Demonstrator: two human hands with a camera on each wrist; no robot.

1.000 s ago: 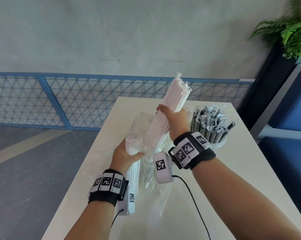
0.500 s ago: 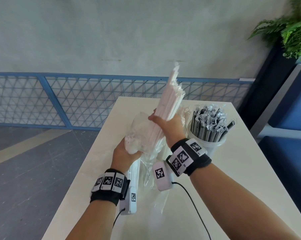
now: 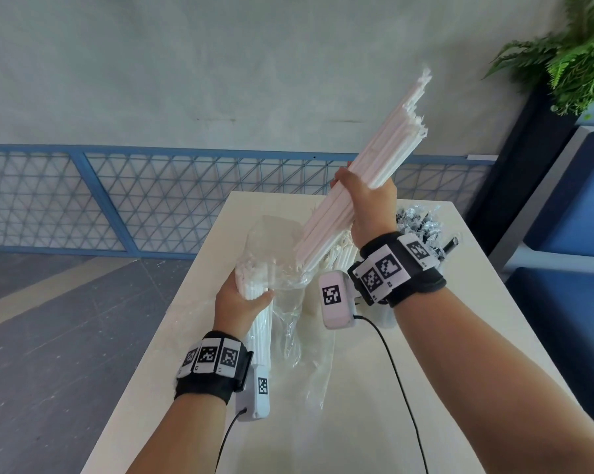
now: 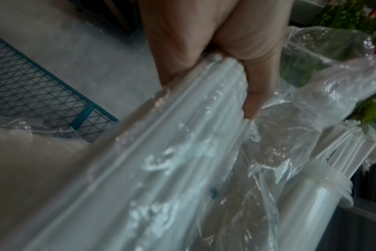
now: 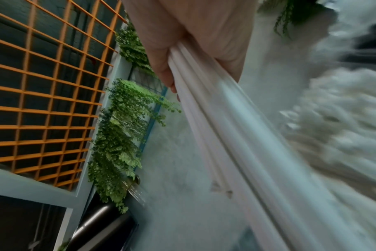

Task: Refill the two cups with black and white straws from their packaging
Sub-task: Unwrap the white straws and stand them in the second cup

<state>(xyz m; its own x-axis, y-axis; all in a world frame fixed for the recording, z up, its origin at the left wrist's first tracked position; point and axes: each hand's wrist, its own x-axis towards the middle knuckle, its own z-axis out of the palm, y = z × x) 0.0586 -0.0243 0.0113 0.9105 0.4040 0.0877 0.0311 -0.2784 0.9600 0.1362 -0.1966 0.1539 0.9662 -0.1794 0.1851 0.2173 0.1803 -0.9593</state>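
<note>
My right hand [image 3: 364, 196] grips a thick bundle of white straws [image 3: 367, 169], tilted up to the right, its lower end just clear of the clear plastic bag [image 3: 282, 261]. In the right wrist view the fingers [image 5: 163, 71] curl round the same white bundle [image 5: 225, 135]. My left hand [image 3: 241, 299] holds the bag with the remaining white straws [image 3: 258, 278] inside; the left wrist view shows its fingers [image 4: 253, 95] wrapped round the bagged straws [image 4: 161, 161]. A white cup [image 4: 311, 200] holds a few white straws. Behind my right wrist stands a cup of wrapped black straws [image 3: 422, 227].
The pale table [image 3: 374, 422] runs ahead, with its left edge over a grey floor. A blue mesh railing [image 3: 118, 196] stands behind it. A dark planter with ferns [image 3: 562, 46] and blue seating [image 3: 569, 234] lie to the right. A cable trails from the right wrist camera.
My right hand has lifted the white straw bundle up and to the right, drawing it out of the bag. The left hand has stayed low, holding the bag.
</note>
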